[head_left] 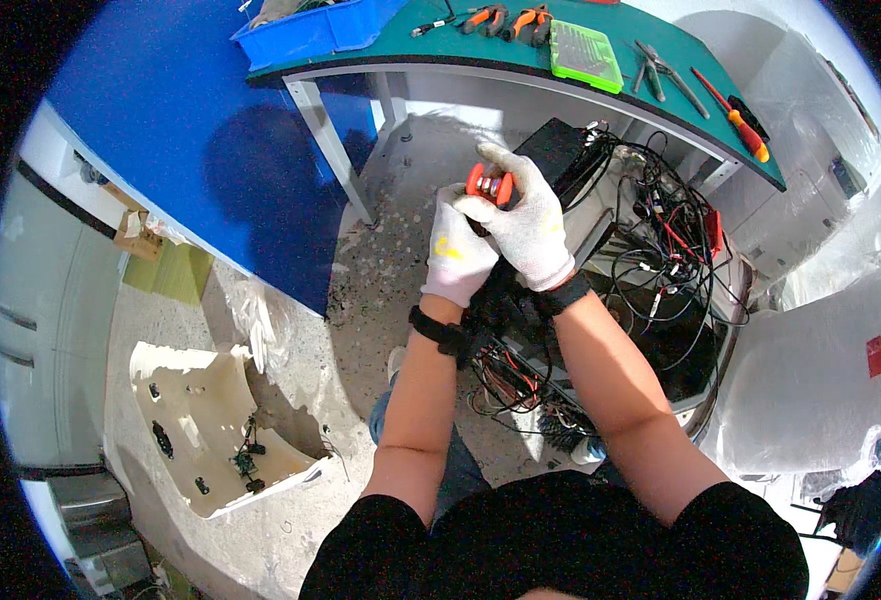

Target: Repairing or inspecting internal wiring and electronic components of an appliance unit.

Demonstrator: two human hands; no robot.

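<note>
- Floor (296,535) underneath it all, pale grey and speckled, a blue panel (201,150) standing tall on the left.
- Across the top runs the counter (516,60), green on metal legs, tools spread along it!
- Over on the right, a big shape wrapped in clear plastic (811,390).
- Just in front of the person sits an open dark casing (666,345), and what a tangle: black cables (661,235) with flashes of red spill over it.
- Down on the left, a curved cream shell (201,415) lies hollow side up, a small green circuit board (245,464) inside.
- Blue bin (311,38) at the counter's left end.
- Now the hands, both in whitish gloves, side by side above the floor near the casing: the right hand (533,220) has its fingers clamped on a red spool; the left hand (459,245) is right up against it, its fingers partly hidden, so I can't tell whether they grip.
- Green case (587,55) mid-counter, orange-handled pliers (529,22) to its left, a red-and-yellow screwdriver (746,132) well to its right.
- Smallest, and centre stage: the red spool (504,190), two red discs with a shiny middle, held between the gloves.
</note>
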